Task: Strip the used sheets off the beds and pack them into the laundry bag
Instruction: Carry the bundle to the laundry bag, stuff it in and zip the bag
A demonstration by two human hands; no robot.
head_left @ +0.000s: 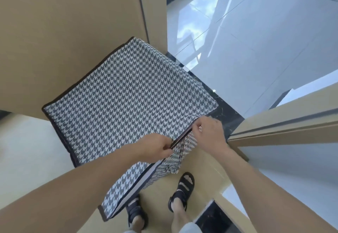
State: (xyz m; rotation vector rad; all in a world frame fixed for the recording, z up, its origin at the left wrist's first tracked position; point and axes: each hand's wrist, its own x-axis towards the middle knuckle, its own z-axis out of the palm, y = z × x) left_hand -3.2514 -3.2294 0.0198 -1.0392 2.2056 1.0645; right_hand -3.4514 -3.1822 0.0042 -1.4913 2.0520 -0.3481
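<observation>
We stand in a doorway with the houndstooth laundry bag [128,94] held up in front of us, its broad patterned face turned toward the camera and its far edge near the beige wall [64,31] on the left. Our left hand [155,147] is closed on the dark-trimmed near edge of the bag, fingers curled around the binding, and our right hand [208,134] pinches the same edge just beside it, thumb and fingers shut on the fabric. We judge that the two hands sit this close together so they can pull the rim apart and find the opening, or work a closure along that trim; which of the two we cannot tell. A flap of the bag [131,183] hangs down on the near left, over our sandalled feet [181,190], which suggests the bag is slack and probably holds little. No sheets and no bed are in view, so packing has likely not begun here. The glossy tiled floor [256,41] stretches away on the far right, and the door frame [283,121] stands to the right
</observation>
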